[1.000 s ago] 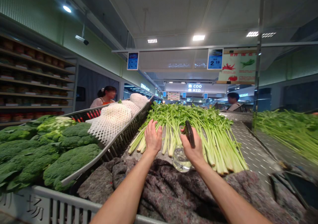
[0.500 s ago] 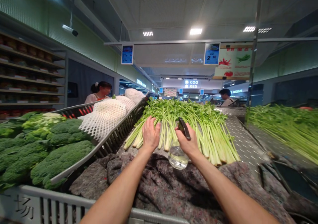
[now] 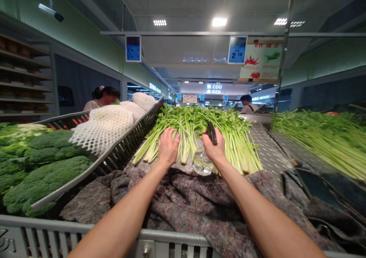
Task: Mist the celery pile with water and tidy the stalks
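A wide spread of celery [image 3: 238, 147] lies on a patterned metal shelf, leaves toward the back and pale stalk ends toward me. My left hand [image 3: 168, 146] is open, fingers stretched forward over the stalks left of centre; I cannot tell whether it presses on them. In my right hand [image 3: 214, 148] is a clear spray bottle [image 3: 201, 165], gripped around its neck, its black trigger head [image 3: 212, 132] pointing up and away. The bottle's round base hangs toward me, just above the near edge of the celery.
A rumpled grey felt blanket [image 3: 197, 204] covers the front of the display. On the left, a black crate [image 3: 126, 136] borders broccoli [image 3: 51, 176] and produce in white foam nets [image 3: 104, 126]. A mirror panel [image 3: 317, 136] stands right. Two people [image 3: 100, 98] are beyond the display.
The view has shifted, so the display sits a little farther left and higher. Both hands stay over the celery, the right still holding the spray bottle.
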A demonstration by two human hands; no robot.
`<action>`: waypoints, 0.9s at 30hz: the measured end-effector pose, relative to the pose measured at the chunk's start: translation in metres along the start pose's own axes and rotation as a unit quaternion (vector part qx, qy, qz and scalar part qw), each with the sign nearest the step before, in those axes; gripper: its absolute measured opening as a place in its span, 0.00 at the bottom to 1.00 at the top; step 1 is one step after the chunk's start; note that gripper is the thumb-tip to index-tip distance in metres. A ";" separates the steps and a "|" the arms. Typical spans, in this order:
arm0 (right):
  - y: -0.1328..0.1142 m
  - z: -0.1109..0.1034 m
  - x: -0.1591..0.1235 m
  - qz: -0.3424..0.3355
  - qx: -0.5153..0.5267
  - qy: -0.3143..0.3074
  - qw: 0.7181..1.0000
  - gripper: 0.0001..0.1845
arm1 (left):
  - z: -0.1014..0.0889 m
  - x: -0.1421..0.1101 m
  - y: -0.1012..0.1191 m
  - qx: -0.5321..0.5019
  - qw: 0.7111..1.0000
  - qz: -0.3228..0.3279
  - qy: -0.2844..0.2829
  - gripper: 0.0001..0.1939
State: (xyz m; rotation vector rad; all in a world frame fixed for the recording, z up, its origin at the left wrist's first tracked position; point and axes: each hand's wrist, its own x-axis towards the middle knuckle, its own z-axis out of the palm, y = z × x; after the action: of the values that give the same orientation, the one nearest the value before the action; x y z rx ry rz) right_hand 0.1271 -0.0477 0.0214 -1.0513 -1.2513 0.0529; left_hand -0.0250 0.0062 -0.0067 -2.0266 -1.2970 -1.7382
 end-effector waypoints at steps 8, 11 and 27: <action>0.003 -0.005 0.005 0.012 -0.016 0.021 1.000 0.10 | 0.001 0.003 -0.008 -0.029 0.998 -0.020 0.056 0.22; 0.003 -0.005 0.004 -0.007 -0.012 0.031 0.999 0.11 | 0.002 0.003 -0.010 -0.032 0.997 -0.036 0.067 0.22; 0.000 -0.002 0.001 -0.007 0.001 -0.019 1.000 0.09 | 0.002 0.003 -0.008 -0.036 0.997 -0.044 0.047 0.20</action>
State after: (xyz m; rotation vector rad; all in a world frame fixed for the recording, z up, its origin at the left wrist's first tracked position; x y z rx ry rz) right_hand 0.1288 -0.0483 0.0223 -1.0438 -1.2930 0.0627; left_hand -0.0293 0.0139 -0.0080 -1.9259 -1.3300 -1.9208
